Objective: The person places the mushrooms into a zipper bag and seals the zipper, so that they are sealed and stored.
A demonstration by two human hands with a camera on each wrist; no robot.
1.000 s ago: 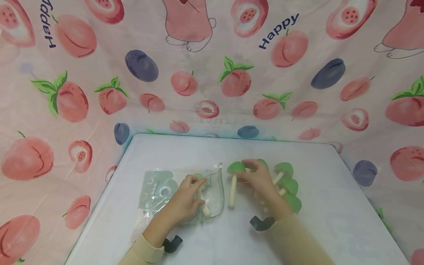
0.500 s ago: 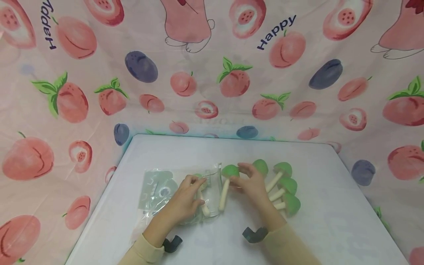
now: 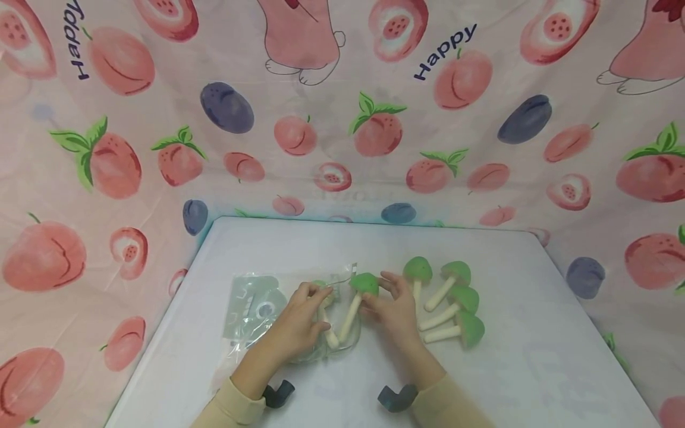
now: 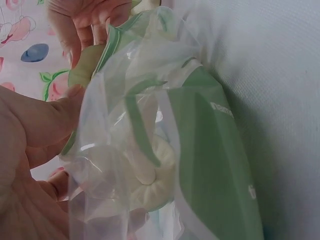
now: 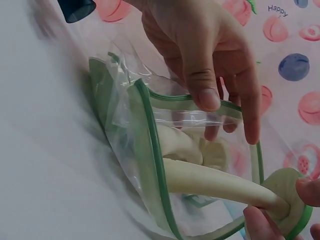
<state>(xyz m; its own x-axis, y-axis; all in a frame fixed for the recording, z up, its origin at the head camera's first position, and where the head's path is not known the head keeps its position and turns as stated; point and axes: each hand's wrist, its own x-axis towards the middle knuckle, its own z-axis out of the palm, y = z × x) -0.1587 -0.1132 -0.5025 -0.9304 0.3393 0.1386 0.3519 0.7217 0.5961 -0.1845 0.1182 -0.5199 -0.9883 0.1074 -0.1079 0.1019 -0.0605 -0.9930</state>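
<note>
My left hand (image 3: 299,315) grips the rim of a clear zip bag (image 3: 262,321) with a green print, and its mouth gapes toward the right. My right hand (image 3: 398,315) pinches a toy mushroom (image 3: 365,284) by its green cap. In the right wrist view, that mushroom's pale stem (image 5: 215,182) reaches in through the green-edged mouth, while the cap stays outside, between right fingertips (image 5: 260,225). Another mushroom (image 4: 152,175) shows through the plastic inside the bag. The left thumb (image 5: 207,97) lies over the rim.
Several more green-capped mushrooms (image 3: 464,297) lie on the white table (image 3: 514,368) to the right of the right hand. A fruit-printed cloth (image 3: 332,131) hangs behind the table. Dark wrist-camera pieces (image 3: 396,398) sit at both cuffs.
My right hand has moved left with the mushroom, from beside the bag to its mouth, and the stem now overlaps the bag. The left hand has stayed in place on the bag.
</note>
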